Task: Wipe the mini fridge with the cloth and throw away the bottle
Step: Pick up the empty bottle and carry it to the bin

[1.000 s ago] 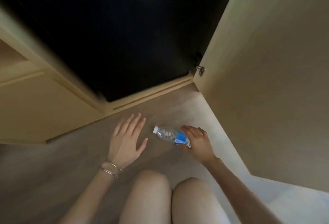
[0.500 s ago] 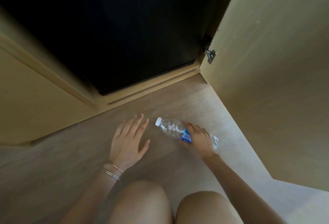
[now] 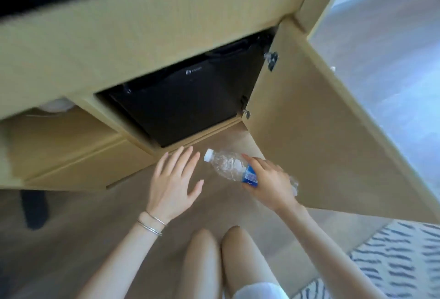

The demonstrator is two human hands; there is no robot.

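Observation:
My right hand [image 3: 269, 182] grips a clear crumpled plastic bottle [image 3: 226, 164] with a white cap and blue label, its fingers wrapped over the label; the bottle lies nearly level above the wooden floor, cap pointing left. To the left of the cap my left hand [image 3: 173, 179] hovers with fingers spread, holding nothing. The black mini fridge [image 3: 190, 106] sits shut inside a light wooden cabinet straight ahead. No cloth is in view.
The cabinet door [image 3: 321, 137] stands swung out on the right, close beside my right hand. Wooden drawers [image 3: 71, 151] fill the cabinet's left side. A striped rug [image 3: 392, 263] lies at lower right, my knees [image 3: 223, 251] below, and a dark leg [image 3: 33, 208] at left.
The view has pulled up and back, so the whole fridge and the cabinet top appear. My right hand has lifted the bottle off the floor; my left hand stays spread beside it.

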